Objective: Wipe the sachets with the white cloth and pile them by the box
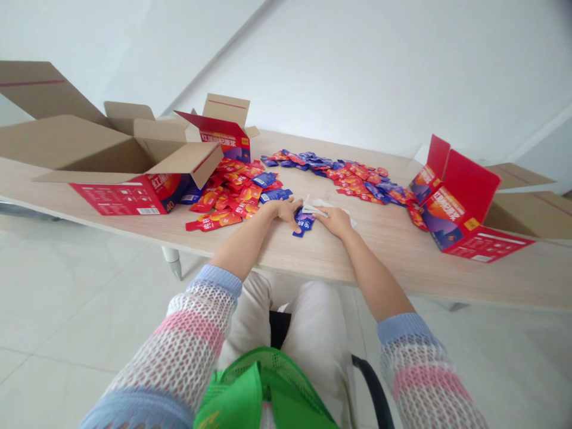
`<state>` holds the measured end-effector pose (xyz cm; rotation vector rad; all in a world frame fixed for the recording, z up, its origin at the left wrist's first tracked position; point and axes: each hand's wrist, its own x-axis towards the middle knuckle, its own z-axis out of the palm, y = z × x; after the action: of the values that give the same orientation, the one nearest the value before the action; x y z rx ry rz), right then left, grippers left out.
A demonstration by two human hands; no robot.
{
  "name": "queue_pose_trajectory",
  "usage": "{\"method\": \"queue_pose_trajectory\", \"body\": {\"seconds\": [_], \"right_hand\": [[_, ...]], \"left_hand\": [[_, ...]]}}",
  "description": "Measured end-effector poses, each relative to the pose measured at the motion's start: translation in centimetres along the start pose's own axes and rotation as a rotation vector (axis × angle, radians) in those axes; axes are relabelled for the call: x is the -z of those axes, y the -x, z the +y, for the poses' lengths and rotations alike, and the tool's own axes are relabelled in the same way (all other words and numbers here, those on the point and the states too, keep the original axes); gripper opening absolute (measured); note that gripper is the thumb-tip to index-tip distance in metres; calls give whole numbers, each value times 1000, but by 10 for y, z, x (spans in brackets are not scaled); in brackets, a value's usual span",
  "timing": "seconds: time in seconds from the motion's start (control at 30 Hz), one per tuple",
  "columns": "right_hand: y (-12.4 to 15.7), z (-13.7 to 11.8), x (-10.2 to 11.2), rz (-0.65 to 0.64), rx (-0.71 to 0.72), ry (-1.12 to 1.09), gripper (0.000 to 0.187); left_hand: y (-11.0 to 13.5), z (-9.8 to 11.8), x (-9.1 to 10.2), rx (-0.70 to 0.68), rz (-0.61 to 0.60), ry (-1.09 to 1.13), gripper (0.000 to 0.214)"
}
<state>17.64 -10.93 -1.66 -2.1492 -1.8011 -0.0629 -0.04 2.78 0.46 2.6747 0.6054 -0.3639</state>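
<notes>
On the wooden table, a blue sachet [304,224] lies flat in front of me. My left hand [287,211] rests on its left side, thumb and fingers apart. In my right hand [334,220] is a white tissue [318,205], pinched under the fingers and touching the sachet's upper right edge. Part of the tissue sticks out beyond the right hand. Close to the left hand lies a heap of red sachets [232,190] with a few blue sachets [276,195] on its right side.
A curved row of red and blue sachets [353,174] runs along the back. Open red cartons stand at left [120,199], back left [226,142] and right [469,229], flaps spread. The table's front edge [313,273] is just above my knees; a white wall [379,71] rises behind.
</notes>
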Motion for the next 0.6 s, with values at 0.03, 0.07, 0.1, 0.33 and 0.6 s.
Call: {"method": "queue_pose_trajectory", "body": {"seconds": [0.03,0.07,0.1,0.33,0.6], "right_hand": [[-1,2,0,20,-22,-10,43],[-2,5,0,49,-41,-32,43],[-2,7,1,84,-57,-63,44],[16,0,12,290,50,-404,52],[19,-23,-2,-31,264,-218,40]], "left_hand": [[2,1,0,-3,2,-8,137],[3,3,1,-2,4,-17,134],[5,4,1,1,7,-25,133],[3,8,1,5,-16,-78,128],[-2,4,-1,-3,-19,-77,137]]}}
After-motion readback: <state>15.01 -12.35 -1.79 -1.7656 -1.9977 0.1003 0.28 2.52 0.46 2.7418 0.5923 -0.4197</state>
